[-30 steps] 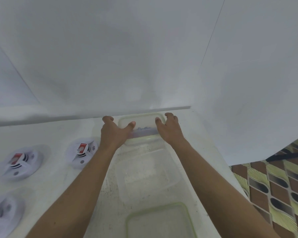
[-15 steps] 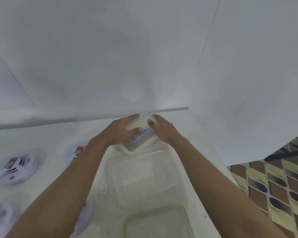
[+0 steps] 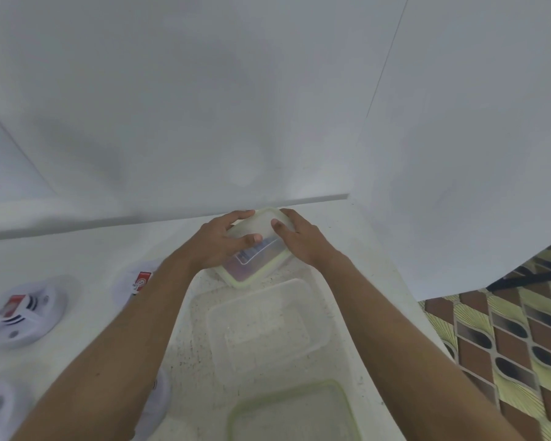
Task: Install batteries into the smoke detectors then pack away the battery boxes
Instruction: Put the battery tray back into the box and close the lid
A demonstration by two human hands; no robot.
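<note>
Box: the clear, green-rimmed battery box (image 3: pixel 255 262) is at 12 o'clock on the desk (image 3: pixel 77 249), close to the wall (image 3: pixel 204 106). It's sitting skewed, and I can't tell if it's lifted.
Left hand: my left hand (image 3: pixel 217 243) is on its 9 o'clock side, fingers (image 3: pixel 252 238) curled over the top, gripping.
Right hand: my right hand (image 3: pixel 299 243) is on the 3 o'clock side, clamped round the edge too.
Nearby: an empty tub (image 3: pixel 268 329) sits at 6 o'clock of the box, with a loose lid (image 3: pixel 293 412) nearer me.
Detectors: the smoke detectors (image 3: pixel 23 310) are off at 9 o'clock.

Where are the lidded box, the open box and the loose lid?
lidded box (image 3: pixel 256 261), head view, near part of its clear lid.
open box (image 3: pixel 268 337), head view, its bare floor.
loose lid (image 3: pixel 291 415), head view, its clear middle panel.
</note>
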